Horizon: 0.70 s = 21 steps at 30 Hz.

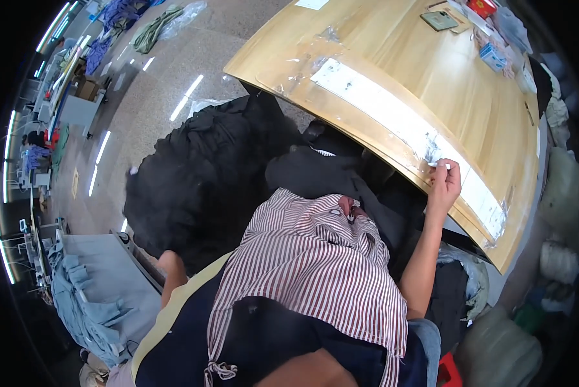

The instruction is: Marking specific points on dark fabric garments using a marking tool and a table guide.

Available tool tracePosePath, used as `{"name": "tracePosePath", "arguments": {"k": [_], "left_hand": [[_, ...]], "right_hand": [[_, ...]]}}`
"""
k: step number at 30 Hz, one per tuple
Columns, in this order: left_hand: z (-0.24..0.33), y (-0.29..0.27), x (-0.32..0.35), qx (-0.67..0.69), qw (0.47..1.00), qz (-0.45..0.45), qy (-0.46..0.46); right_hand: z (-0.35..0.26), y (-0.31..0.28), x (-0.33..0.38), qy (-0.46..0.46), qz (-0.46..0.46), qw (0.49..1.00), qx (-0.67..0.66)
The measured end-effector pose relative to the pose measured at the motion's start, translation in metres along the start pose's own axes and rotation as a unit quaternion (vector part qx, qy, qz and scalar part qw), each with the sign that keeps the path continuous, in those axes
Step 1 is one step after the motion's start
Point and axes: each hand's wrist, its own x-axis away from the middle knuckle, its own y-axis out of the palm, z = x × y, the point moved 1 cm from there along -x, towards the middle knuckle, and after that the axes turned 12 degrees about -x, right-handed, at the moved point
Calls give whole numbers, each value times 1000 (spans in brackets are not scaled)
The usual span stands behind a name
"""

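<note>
one hand is all you've got working here, and that's where the trouble could come from. your right hand [444,179] is up at the near edge of the wooden table [392,58], fingers curled and pinched on a small white scrap [440,165] right where the long white strip [399,122] runs along the edge. so it's nearly closed, just the fingertips gripping that bit of white.

the strip looks wrinkled and patchy, with clear film bunched around it, so i'd guess that if you pull at a sharp angle it tears and leaves bits stuck on the wood. pulling one-handed could also make it lift unevenly, since nothing is pressing the rest of it down.

your left hand i can't tell anything about. the arm [170,274] drops down beside the black fabric pile [205,180] and the hand itself is hidden, so open or closed is anyone's guess.

also watch the striped shirt [315,271] lying across your lap. it's loose, and leaning toward the table could let it slide off toward the floor. the phone [439,20] and small boxes [494,57] at the far end are well apart from your hand, so no worry there.
</note>
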Motion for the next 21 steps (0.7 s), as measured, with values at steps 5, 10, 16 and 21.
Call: {"name": "tracePosePath", "arguments": {"k": [5, 10, 16, 21], "left_hand": [[187, -158, 62, 553, 763, 331, 47], [340, -288, 102, 603, 686, -169, 370], [364, -283, 98, 569, 672, -235, 412], [265, -350, 140, 803, 456, 79, 376]], "right_hand": [[1, -11, 5, 16, 13, 1000, -13], [0, 1, 3, -9, -3, 1000, -5], [-8, -10, 9, 15, -4, 1000, -6], [-24, -7, 8, 96, 50, 978, -177]]}}
